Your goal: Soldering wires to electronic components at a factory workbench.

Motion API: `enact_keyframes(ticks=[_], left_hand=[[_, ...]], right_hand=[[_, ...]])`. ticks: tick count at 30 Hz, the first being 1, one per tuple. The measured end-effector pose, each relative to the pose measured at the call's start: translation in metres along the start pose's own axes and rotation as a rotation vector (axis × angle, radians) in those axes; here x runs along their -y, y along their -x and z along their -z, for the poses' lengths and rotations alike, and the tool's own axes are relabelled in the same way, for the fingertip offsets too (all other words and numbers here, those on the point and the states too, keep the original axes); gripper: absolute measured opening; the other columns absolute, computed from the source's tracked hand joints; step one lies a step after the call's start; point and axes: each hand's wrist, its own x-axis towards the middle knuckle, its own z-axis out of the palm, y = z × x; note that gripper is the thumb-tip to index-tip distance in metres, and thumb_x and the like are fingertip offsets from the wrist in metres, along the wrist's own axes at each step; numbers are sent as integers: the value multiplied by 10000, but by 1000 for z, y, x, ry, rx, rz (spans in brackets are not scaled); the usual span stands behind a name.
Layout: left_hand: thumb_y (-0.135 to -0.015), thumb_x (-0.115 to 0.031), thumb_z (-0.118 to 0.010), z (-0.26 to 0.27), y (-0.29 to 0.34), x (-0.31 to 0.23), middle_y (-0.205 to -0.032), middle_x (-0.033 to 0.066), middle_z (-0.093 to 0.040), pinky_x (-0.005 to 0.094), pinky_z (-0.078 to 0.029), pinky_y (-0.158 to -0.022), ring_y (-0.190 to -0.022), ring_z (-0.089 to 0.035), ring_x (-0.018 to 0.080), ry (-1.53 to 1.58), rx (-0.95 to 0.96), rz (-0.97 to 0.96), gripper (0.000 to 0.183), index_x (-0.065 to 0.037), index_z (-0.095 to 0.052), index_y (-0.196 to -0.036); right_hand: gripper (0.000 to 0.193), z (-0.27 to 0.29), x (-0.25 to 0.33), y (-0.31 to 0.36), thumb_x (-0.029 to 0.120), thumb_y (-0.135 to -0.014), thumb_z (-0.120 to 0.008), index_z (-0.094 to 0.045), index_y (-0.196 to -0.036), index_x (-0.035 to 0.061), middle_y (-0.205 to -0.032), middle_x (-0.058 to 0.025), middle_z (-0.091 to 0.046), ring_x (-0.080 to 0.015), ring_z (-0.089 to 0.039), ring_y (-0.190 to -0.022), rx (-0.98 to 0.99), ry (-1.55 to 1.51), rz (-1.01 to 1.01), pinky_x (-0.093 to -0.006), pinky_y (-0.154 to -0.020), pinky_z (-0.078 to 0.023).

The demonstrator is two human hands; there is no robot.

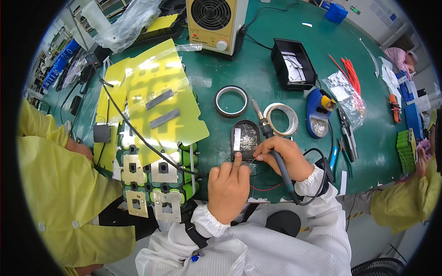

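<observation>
My right hand (290, 158) is closed around a soldering iron (279, 166), its metal tip pointing away from me. The same hand's thumb and index finger pinch together at a thin wire end beside a small dark tray (248, 145). Loose small metal pieces and a white strip (237, 139) lie in that tray. At its near edge, my left hand (229, 186) has the index fingertip against the rim while the other fingers bend under; what they hold is hidden. A thin red wire (266, 188) runs out on the table between my hands.
Left stands a green-celled battery pack (161, 184) under yellow sheets (168, 106), a black cable crossing it. Tape rolls (231, 101), a blue iron stand (318, 112), pliers (346, 133), a black bin (293, 64) and a fan unit (216, 27) surround the workspace. People in yellow sit on both sides.
</observation>
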Motion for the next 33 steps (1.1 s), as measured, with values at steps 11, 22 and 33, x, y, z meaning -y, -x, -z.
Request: enact_keyframes(ticks=[11,22,33], left_hand=[[-815,-88,-723,-1,1,2,-1129,136,-719,376,-407,-723,-800,-557,236,14,-30,-20,164,-49,-581,-887],[-671,-37,-702,6,-7,2,-1070,148,-733,388,-393,-676,-755,-555,237,100,-52,57,206,-12,-591,-842],[-689,-44,-700,5,-2,0,-999,136,-734,391,-397,-672,-765,-567,247,103,-32,33,253,33,-654,-925]], right_hand=[[243,7,-18,19,-162,-756,-647,-552,-888,19,-878,-120,-679,-294,-705,-826,-164,118,9,-372,-738,-558],[460,35,42,17,397,-1001,-589,-679,-1112,-41,-728,-82,-574,-229,-545,-613,-306,858,361,-315,-554,-435],[437,27,-23,30,379,-1036,-449,-598,-1143,-18,-609,-29,-511,-151,-495,-571,-848,-804,-18,-312,-539,-422]])
